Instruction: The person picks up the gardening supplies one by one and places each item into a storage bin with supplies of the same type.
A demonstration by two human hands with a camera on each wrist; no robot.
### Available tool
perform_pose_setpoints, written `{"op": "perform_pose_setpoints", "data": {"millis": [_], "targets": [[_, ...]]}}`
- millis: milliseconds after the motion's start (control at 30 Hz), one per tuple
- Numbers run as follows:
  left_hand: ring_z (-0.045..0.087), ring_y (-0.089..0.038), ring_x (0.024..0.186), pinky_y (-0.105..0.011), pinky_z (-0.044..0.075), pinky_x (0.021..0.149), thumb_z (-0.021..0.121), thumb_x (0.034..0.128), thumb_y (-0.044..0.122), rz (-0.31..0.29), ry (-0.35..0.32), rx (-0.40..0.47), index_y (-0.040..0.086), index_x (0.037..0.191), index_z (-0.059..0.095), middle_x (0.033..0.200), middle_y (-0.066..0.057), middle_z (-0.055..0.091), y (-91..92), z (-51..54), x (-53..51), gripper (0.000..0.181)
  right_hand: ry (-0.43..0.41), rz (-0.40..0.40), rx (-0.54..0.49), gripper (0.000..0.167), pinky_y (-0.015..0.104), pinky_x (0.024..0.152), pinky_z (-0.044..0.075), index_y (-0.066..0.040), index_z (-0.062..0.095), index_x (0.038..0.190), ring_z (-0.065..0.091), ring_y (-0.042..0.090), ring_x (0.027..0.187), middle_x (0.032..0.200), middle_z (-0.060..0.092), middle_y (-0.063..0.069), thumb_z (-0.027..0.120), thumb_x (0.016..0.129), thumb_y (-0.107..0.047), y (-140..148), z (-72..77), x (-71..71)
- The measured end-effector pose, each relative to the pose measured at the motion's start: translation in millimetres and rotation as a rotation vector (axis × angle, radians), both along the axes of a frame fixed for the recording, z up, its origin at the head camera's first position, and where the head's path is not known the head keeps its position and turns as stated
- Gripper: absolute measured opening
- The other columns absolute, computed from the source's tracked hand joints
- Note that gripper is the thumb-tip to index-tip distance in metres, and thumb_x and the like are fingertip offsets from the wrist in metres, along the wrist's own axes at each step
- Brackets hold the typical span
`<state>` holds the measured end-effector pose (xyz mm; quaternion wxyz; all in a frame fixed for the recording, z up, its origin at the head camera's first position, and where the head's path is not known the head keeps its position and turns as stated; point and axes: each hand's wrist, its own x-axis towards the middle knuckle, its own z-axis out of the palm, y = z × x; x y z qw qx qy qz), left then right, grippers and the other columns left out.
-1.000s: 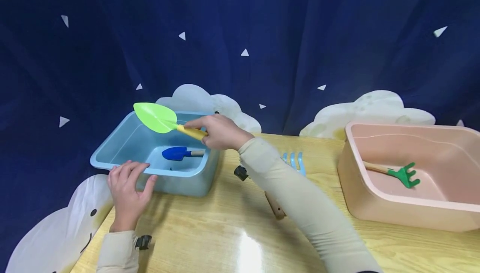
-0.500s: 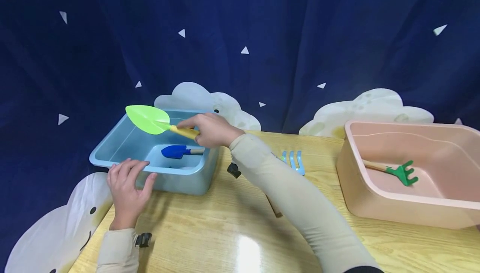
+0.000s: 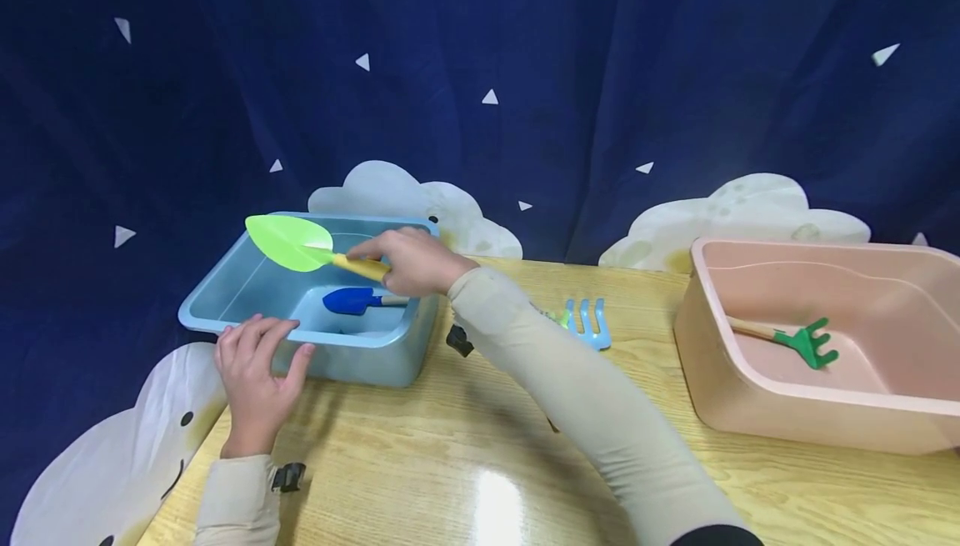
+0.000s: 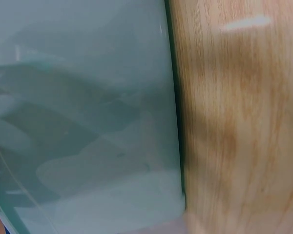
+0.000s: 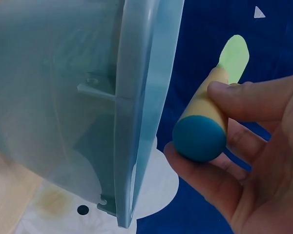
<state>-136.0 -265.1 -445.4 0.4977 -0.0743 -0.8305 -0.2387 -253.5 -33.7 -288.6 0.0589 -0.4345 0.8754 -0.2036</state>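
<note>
Right hand (image 3: 417,262) around lime-green trowel (image 3: 309,251)

- A dark blue cloth backdrop (image 3: 540,21) fills the upper part of the head view, softly folded.
- Small white triangles (image 3: 490,97) are scattered across it.
- Pale clouds (image 3: 750,212) run along its lower part; the lower-left cloud (image 3: 90,471) has dark eyes and a curved mouth.
- A light wooden table (image 3: 390,454) shows streaky grain.
- A bright white glare (image 3: 498,504) shines on the tabletop near the front.
</note>
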Motion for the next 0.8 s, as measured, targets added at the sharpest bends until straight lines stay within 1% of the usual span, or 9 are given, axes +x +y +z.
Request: {"op": "perform_pose_setpoints", "data": {"millis": [167,333,433,633,800], "targets": [[0.050,-0.046,0.114,-0.059,0.022,0.111,0.058,0.0920,0.058,0.000,-0.002,-0.007,0.003,0.102,0.074,0.101,-0.020,0.067,-0.3,0.0,0.5,0.058,0.006,0.000,-0.008,0.057,0.024,0.088,0.050,-0.026,0.062,0.136,0.064,0.009,0.110,0.131,0.067,-0.007,0.055,0.088,0.004,-1.5,2.0,-0.2],[0.049,-0.047,0.113,-0.059,0.021,0.111,0.058,0.0921,0.058,-0.005,-0.004,-0.007,0.003,0.101,0.073,0.102,-0.020,0.067,0.3,0.0,0.4,0.057,-0.014,0.005,-0.014,0.058,0.025,0.092,0.051,-0.025,0.061,0.137,0.064,0.010,0.114,0.133,0.066,-0.007,0.055,0.088,0.004,-1.2,3.0,-0.9],[0.049,-0.047,0.113,-0.058,0.021,0.111,0.058,0.0920,0.058,-0.013,-0.007,-0.002,0.003,0.101,0.073,0.102,-0.020,0.066,2.1,-0.9,-0.7,0.057,-0.029,0.004,-0.020,0.058,0.024,0.091,0.050,-0.025,0.061,0.137,0.064,0.009,0.112,0.132,0.067,-0.007,0.056,0.088,0.004,1.1,2.2,-1.7],[0.049,-0.047,0.113,-0.060,0.022,0.110,0.058,0.0921,0.058,-0.019,-0.010,0.001,0.003,0.102,0.073,0.102,-0.020,0.067,4.5,-0.7,-2.4,0.058,-0.060,-0.004,-0.027,0.056,0.023,0.084,0.050,-0.024,0.061,0.138,0.064,0.009,0.106,0.129,0.068,-0.005,0.058,0.088,0.002,4.4,0.3,-2.4],[0.049,-0.047,0.113,-0.060,0.021,0.111,0.059,0.0912,0.059,-0.014,0.009,0.017,0.002,0.100,0.074,0.101,-0.021,0.066,3.2,0.1,-1.7,0.059,-0.063,0.023,-0.031,0.055,0.022,0.084,0.049,-0.024,0.061,0.137,0.064,0.010,0.113,0.130,0.068,-0.004,0.057,0.089,0.002,1.6,-1.9,-3.9]]}}
